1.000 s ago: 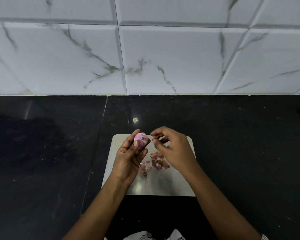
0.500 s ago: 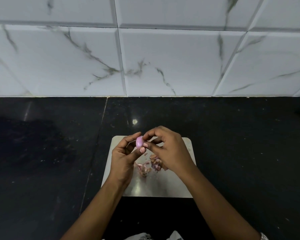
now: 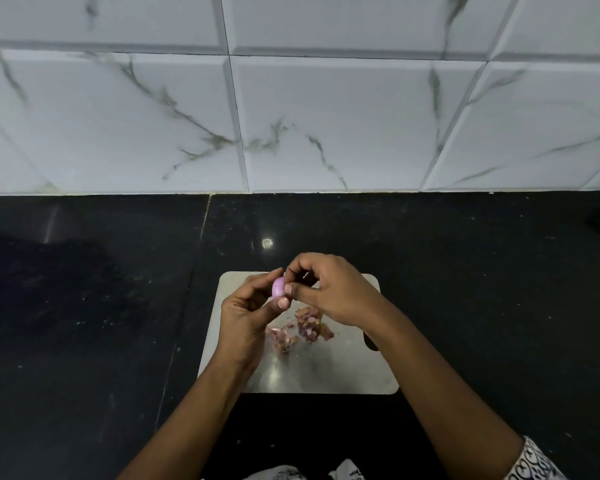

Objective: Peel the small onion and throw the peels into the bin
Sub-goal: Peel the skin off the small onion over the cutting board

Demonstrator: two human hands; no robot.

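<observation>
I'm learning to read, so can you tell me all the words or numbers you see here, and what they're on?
No words or numbers can be read here.
The wall tiles, the counter, the board and the onion carry no writing.
The white cloth at the bottom edge has dark marks, too blurred to read.

board (image 3: 343, 375): peel pile (image 3: 298, 329) at centre; left hand (image 3: 246, 317), right hand (image 3: 329, 292) over far half | left/right of board: bare counter (image 3: 482, 289) | behind board: tiled wall (image 3: 326, 133)
</observation>
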